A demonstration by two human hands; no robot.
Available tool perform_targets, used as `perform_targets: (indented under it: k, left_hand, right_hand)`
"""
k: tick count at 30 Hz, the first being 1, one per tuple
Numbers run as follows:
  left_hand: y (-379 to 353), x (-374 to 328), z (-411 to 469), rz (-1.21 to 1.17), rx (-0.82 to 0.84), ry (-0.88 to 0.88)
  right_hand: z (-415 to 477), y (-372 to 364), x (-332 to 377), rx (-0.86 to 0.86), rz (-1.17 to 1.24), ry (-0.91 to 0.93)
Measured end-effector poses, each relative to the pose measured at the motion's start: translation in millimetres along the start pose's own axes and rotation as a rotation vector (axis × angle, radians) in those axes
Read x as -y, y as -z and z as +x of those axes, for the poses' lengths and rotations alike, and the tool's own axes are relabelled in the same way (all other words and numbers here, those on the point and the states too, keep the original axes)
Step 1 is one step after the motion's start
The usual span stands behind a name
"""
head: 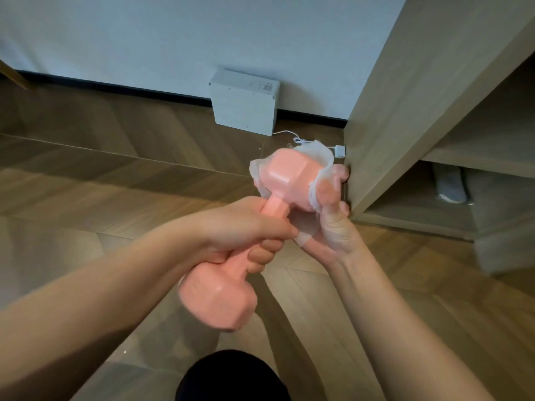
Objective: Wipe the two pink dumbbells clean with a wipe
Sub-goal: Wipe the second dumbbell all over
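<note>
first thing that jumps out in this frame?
The pink dumbbell held mid-frame above the wooden floor: the left hand grips its handle, while the right hand presses a white wipe around its far head. Behind it, a white box leans against the wall with a cable running along the floor, and a wooden shelf unit fills the right side.

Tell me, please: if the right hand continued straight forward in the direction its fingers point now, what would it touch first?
Probably the side panel of the wooden shelf unit. The right hand, wrapped in the wipe around the dumbbell, already has fingertips very near that panel's lower edge; depth is unclear.
</note>
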State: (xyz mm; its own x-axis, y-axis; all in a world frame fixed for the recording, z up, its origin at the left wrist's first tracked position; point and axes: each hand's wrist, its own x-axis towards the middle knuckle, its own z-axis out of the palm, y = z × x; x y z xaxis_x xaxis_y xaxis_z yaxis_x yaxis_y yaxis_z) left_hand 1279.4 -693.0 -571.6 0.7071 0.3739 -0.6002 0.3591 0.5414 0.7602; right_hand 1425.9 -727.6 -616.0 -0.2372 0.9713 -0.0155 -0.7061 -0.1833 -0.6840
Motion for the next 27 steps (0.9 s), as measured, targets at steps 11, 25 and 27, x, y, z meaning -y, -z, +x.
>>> perform_targets:
  k: [11, 25, 27]
  left_hand:
    - [40.7, 28.7, -18.3, 0.105, -0.198, -0.083]
    - [44.3, 45.6, 22.5, -0.623, 0.334, 0.037]
    - [39.0, 46.0, 25.7, -0.621, 0.337, -0.028]
  right_hand:
    - [19.5, -38.4, -16.2, -0.459, -1.231, 0.111]
    - [4.6, 5.1, 12.4, -0.272, -1.561, 0.026]
    - [4.8, 4.6, 20.4, -0.292, -1.593, -0.069]
